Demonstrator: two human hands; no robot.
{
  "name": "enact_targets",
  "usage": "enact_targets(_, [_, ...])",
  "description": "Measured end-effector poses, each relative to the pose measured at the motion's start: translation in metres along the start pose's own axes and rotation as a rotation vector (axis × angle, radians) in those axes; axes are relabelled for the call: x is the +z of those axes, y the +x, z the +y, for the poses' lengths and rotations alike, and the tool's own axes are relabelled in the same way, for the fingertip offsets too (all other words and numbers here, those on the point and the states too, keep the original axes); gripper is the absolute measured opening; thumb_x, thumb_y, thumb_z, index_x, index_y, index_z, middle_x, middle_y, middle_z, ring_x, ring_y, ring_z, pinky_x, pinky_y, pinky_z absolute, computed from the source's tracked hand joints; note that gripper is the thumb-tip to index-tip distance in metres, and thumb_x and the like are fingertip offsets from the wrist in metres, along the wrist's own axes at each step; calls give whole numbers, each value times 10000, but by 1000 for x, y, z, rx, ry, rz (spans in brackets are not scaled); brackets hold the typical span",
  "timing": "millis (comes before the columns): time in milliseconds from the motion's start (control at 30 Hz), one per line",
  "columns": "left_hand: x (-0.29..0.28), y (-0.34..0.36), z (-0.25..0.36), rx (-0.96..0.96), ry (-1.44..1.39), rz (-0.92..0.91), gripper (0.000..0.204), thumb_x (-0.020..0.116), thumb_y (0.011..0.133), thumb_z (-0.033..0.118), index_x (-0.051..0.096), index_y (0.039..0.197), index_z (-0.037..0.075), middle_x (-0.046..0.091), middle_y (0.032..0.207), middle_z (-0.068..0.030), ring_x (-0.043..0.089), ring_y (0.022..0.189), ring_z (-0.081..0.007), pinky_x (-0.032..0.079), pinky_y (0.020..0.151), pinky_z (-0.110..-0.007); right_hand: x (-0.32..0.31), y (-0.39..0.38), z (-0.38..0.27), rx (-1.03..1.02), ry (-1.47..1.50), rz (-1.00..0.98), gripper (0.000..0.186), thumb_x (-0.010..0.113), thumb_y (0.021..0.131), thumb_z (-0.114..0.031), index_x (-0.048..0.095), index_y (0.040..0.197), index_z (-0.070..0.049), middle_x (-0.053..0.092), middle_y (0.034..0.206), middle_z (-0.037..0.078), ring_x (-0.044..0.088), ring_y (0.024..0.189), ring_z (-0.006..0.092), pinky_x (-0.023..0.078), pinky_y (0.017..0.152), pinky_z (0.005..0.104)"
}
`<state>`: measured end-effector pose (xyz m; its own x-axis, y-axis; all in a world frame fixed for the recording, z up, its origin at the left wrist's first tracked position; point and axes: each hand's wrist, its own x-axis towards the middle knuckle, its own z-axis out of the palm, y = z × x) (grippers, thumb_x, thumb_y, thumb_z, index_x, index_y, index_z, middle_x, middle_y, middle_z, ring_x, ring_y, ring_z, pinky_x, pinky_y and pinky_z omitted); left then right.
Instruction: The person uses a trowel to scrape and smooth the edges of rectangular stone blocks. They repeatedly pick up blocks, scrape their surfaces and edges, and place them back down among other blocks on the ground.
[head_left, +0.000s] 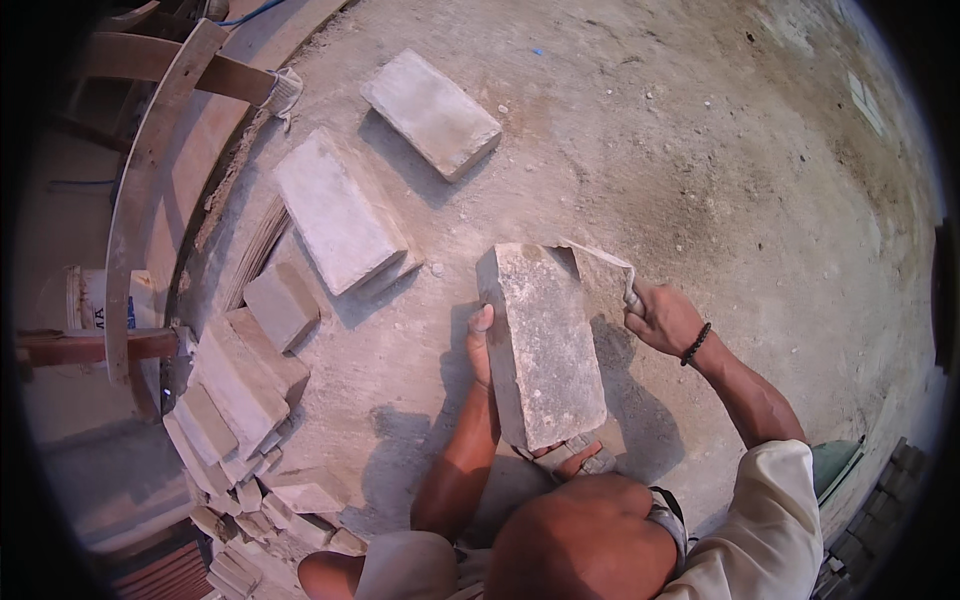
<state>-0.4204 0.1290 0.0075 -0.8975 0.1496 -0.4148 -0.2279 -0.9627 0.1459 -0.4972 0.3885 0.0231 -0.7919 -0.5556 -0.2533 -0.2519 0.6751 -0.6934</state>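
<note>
A grey concrete block [550, 350] stands tilted in front of me, its broad speckled face turned up. My left hand [481, 340] grips its left side, fingers bent against the edge. In my right hand [664, 318], a trowel [605, 262] is held by its handle, the blade against the block's far right corner. A dark bead bracelet [696, 344] circles my right wrist. Under the block's near end, toes of a foot in a sandal [580, 462] show beside my bent knee [590, 530].
Two pale blocks [432, 115] [340, 210] lie on the dusty ground beyond my left hand. At left, broken blocks [240, 375] are piled beside curved wooden boards [150, 180] and a white bucket [88, 298]. Something green [835, 466] and several small blocks [880, 510] lie at lower right.
</note>
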Motion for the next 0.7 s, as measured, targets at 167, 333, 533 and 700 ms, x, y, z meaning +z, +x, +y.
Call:
enact_targets(167, [-7, -11, 7, 70, 22, -24, 581, 629, 860, 357, 528, 1318, 14, 642, 1188, -156, 652, 1031, -271, 552, 865, -406, -17, 9, 4, 145, 56, 115, 172, 607, 814, -145, 518, 860, -6, 540, 635, 171, 560, 583, 281, 463, 582, 409])
enact_targets(333, [73, -7, 31, 188, 499, 143, 641, 656, 830, 274, 470, 1368, -20, 614, 1206, -119, 609, 1095, -227, 520, 926, -354, 10, -24, 24, 227, 182, 116, 215, 614, 801, -157, 551, 902, 21, 574, 660, 178, 605, 610, 255, 484, 609, 377])
enact_targets(533, [199, 81, 99, 699, 1231, 98, 1087, 782, 709, 254, 137, 1523, -69, 489, 1322, -238, 547, 1183, -269, 469, 1001, -397, 30, -45, 33, 303, 278, 75, 346, 625, 783, -179, 605, 1043, 48, 658, 756, 211, 687, 706, 313, 520, 675, 391])
enact_targets(700, [243, 140, 149, 724, 1871, 864, 1139, 787, 689, 399, 134, 1573, 100, 311, 1436, -318, 515, 1206, -422, 450, 988, -481, 41, -53, 38, 320, 326, 40, 366, 623, 787, -166, 608, 1070, 66, 678, 787, 208, 691, 731, 291, 522, 688, 384])
